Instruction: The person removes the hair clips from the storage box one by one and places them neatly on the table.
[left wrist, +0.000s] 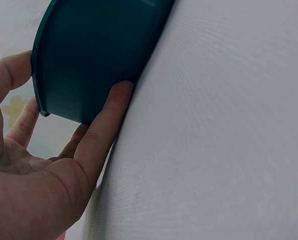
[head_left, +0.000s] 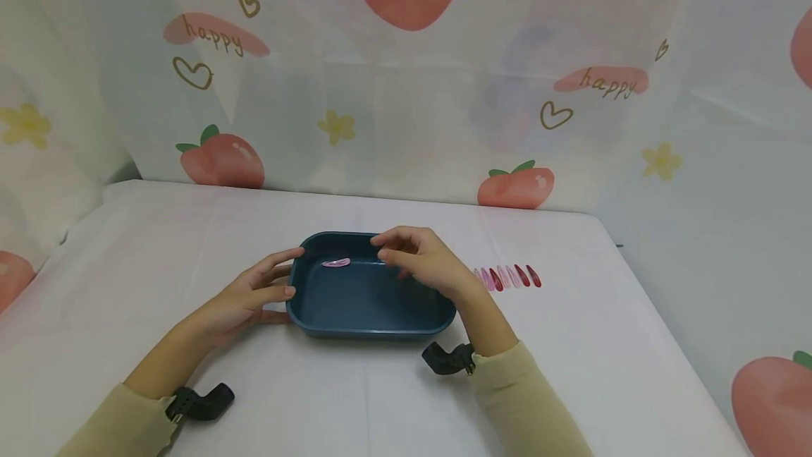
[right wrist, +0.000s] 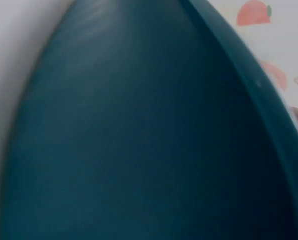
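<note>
A dark teal rectangular tray (head_left: 374, 333) with rounded corners stands on the white-covered table. Inside, near its far left corner, lies a pink snap hair clip (head_left: 336, 262). My left hand (head_left: 244, 298) is at the tray's left end, its spread fingers touching the rim and outer wall; the left wrist view shows a fingertip (left wrist: 121, 90) against the wall close to the table. Over the tray's right half is my right hand (head_left: 428, 259), thumb and index finger apart, with nothing visible between them. The right wrist view is mostly filled by the tray's wall (right wrist: 139, 125).
Right of the tray, a row of several red and pink hair clips (head_left: 509, 276) lies on the table, its left end hidden behind my right wrist. A printed cloth (head_left: 406, 104) hangs behind the table. Each wrist carries a black camera mount (head_left: 203, 402).
</note>
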`<act>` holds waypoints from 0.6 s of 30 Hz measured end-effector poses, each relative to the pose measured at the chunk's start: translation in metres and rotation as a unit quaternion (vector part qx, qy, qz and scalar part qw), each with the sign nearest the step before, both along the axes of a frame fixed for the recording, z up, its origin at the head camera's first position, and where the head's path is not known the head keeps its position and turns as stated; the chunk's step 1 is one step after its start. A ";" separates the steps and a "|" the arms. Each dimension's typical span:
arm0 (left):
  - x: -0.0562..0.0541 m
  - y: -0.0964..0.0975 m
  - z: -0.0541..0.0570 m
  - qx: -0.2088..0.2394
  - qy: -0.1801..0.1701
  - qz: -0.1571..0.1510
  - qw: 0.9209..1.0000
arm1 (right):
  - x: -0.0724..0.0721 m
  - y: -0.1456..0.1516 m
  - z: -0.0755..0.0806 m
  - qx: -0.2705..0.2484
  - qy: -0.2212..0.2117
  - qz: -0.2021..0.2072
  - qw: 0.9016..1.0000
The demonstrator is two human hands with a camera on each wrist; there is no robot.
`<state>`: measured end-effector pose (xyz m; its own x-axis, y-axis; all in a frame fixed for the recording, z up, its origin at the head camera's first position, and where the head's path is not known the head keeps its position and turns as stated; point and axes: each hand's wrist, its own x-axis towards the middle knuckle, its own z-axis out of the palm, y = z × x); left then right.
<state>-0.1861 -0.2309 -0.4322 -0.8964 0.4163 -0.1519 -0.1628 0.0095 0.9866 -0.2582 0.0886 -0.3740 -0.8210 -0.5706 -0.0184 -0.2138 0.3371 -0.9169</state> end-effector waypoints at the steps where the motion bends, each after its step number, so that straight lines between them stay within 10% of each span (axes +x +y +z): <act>1: 0.000 0.000 0.000 0.000 0.000 0.000 1.000 | 0.001 -0.004 -0.001 0.000 0.000 0.005 1.000; 18: -0.001 0.000 -0.001 -0.005 -0.009 0.001 1.000 | 0.010 -0.056 -0.015 0.080 0.061 0.042 0.994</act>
